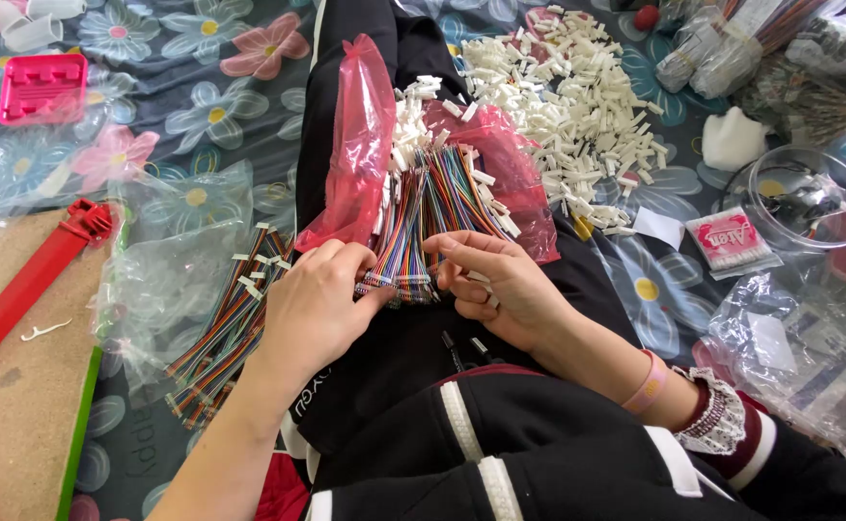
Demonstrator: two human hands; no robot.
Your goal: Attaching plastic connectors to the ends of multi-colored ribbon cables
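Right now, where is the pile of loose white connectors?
In the head view, the pile of white connectors lies on the floral cloth at upper right of centre, just beyond the red plastic bag and the multicoloured wire bundle.

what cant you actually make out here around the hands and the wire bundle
All in the head view:
- Left hand: fingertips curl under, hidden by its own back, so its grip cannot be told.
- Right hand: palm side faces away; what its fingers pinch is too small to tell.
- Rainbow wire bundle: its near ends are covered by both hands.
- Second wire bundle: blurred behind a clear plastic bag.
- Clear round tub: contents lost in glare.
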